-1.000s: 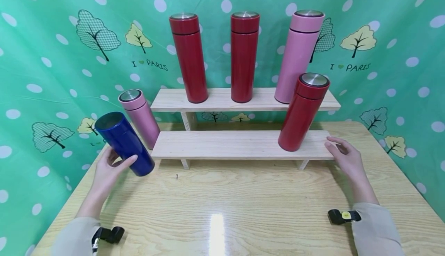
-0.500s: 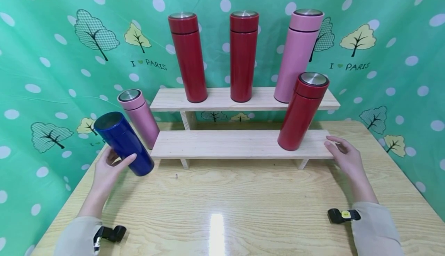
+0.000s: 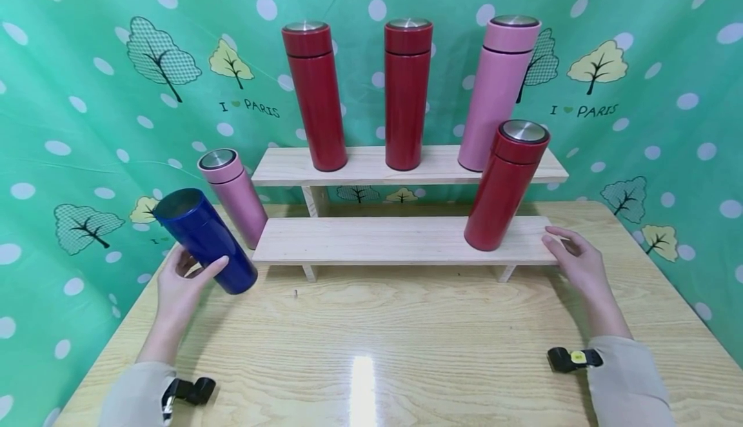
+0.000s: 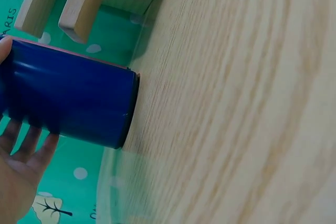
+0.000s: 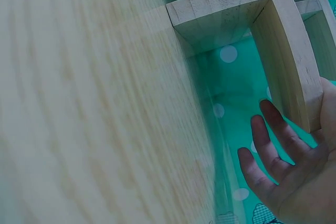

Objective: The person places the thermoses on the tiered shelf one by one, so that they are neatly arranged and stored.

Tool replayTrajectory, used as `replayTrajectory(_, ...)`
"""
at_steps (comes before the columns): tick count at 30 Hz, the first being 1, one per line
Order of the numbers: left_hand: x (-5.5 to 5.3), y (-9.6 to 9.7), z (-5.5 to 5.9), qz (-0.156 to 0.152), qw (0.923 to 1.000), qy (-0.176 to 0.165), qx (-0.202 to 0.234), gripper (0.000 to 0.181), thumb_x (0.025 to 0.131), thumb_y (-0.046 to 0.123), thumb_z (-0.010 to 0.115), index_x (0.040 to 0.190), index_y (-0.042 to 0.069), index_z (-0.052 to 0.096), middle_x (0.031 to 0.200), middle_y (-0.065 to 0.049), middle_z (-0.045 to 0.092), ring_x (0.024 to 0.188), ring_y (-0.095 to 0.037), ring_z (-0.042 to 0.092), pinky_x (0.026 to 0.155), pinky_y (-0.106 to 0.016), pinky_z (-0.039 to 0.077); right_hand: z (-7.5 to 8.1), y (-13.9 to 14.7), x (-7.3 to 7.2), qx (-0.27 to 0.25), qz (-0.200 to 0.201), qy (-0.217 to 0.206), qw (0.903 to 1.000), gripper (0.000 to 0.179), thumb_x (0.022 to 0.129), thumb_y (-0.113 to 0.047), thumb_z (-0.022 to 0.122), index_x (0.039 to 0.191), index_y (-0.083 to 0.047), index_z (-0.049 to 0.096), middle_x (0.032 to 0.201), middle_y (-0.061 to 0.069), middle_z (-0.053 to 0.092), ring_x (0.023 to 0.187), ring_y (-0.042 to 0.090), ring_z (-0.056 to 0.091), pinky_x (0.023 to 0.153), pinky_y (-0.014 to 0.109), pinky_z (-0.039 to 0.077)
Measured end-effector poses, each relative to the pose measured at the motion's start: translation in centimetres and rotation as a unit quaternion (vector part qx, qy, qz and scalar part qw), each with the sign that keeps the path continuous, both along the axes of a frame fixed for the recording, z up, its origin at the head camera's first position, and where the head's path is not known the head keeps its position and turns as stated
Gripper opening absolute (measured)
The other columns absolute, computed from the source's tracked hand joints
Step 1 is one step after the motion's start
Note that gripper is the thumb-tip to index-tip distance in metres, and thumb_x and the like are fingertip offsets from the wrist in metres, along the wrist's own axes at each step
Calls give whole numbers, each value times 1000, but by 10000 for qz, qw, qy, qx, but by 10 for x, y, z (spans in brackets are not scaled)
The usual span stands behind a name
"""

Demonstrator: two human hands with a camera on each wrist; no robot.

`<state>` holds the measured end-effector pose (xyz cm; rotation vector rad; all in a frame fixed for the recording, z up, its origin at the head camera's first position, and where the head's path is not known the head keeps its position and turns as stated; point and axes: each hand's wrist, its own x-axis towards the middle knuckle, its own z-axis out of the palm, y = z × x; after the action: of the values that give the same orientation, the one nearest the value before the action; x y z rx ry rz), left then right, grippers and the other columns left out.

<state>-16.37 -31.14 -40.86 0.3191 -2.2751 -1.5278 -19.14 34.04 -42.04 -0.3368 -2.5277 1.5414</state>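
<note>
My left hand [image 3: 178,285] grips a shiny blue thermos flask [image 3: 211,246] near the table's left side, left of the lower shelf. In the left wrist view, my thumb lies on one side of the blue flask [image 4: 68,93] and several fingers on the other. Its base is close to the tabletop; contact there is unclear. A pink flask [image 3: 235,201] stands just behind it. At the lower shelf's right end, my right hand [image 3: 577,262] touches the board [image 3: 360,241] with relaxed fingers. The right wrist view shows three fingers [image 5: 268,156] spread loosely below the board's end.
On the upper shelf [image 3: 360,162] stand two red flasks [image 3: 318,104] and a taller-looking pink flask [image 3: 500,91]. Another red flask [image 3: 505,188] stands toward the right of the lower board. A wooden table [image 3: 395,324] supports everything, with a green patterned cloth [image 3: 46,130] behind.
The blue flask's top has shifted very slightly left, and my left forearm has drifted a little to the right. My right hand and the other flasks stay put.
</note>
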Motion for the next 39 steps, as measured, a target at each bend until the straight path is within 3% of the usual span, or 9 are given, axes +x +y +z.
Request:
replayTrajectory(5, 3, 2, 2, 127, 9993, 113, 324, 58, 86, 15, 78, 137, 21, 52, 117, 13, 55, 107, -5, 51, 82, -8, 44, 0, 0, 0, -29, -4, -22, 10000, 53, 95, -52, 59, 140, -23, 57, 145, 19, 46, 101, -5, 47, 72, 9, 48)
replayTrajectory(12, 10, 9, 11, 479, 9928, 652, 888, 50, 83, 7, 79, 126, 21, 57, 110, 7, 58, 103, -8, 53, 82, -13, 42, 0, 0, 0, -84, -36, 10, 10000, 52, 95, -51, 61, 138, -24, 58, 136, 9, 52, 98, -7, 47, 72, 9, 48)
replayTrajectory(20, 19, 19, 23, 557, 9836, 1369, 1029, 48, 80, 0, 78, 123, 16, 61, 106, 2, 62, 99, -11, 55, 78, -15, 44, 1, -2, 1, -66, -63, -49, 9999, 55, 95, -53, 59, 140, -23, 56, 146, 21, 44, 100, -5, 47, 72, 10, 48)
replayTrajectory(25, 23, 28, 30, 472, 9732, 1891, 1223, 50, 78, -5, 77, 122, 13, 62, 107, -2, 62, 98, -14, 55, 79, -18, 45, 2, -3, 1, -6, -68, -135, 9999, 58, 95, -54, 57, 142, -21, 54, 150, 24, 40, 119, 20, 51, 73, 9, 46)
replayTrajectory(27, 24, 32, 33, 433, 9712, 2008, 1205, 52, 77, -6, 76, 123, 12, 62, 108, -3, 62, 98, -15, 56, 80, -19, 45, 2, -3, 0, 2, -56, -137, 9999, 58, 95, -54, 57, 142, -21, 54, 150, 24, 40, 121, 23, 50, 73, 8, 46)
replayTrajectory(33, 28, 47, 40, 132, 9625, 2260, 1497, 57, 77, -10, 73, 128, 9, 59, 115, -6, 62, 103, -17, 57, 82, -19, 46, 2, -2, 0, -67, -67, 26, 10000, 52, 95, -50, 61, 138, -21, 58, 135, 9, 53, 97, -6, 48, 71, 10, 48)
replayTrajectory(35, 28, 51, 42, 15, 9590, 2322, 1627, 58, 77, -10, 72, 130, 9, 57, 116, -7, 60, 104, -18, 56, 83, -19, 45, 1, -2, 0, -75, -75, 37, 9999, 52, 95, -50, 61, 137, -21, 58, 134, 7, 53, 96, -8, 47, 71, 10, 49)
replayTrajectory(39, 27, 58, 44, -144, 9538, 2444, 1742, 60, 76, -11, 71, 132, 9, 57, 118, -9, 59, 103, -19, 55, 83, -20, 45, 1, -2, 0, -38, -81, -14, 10000, 54, 95, -51, 60, 140, -21, 57, 143, 17, 48, 99, -6, 47, 71, 10, 48)
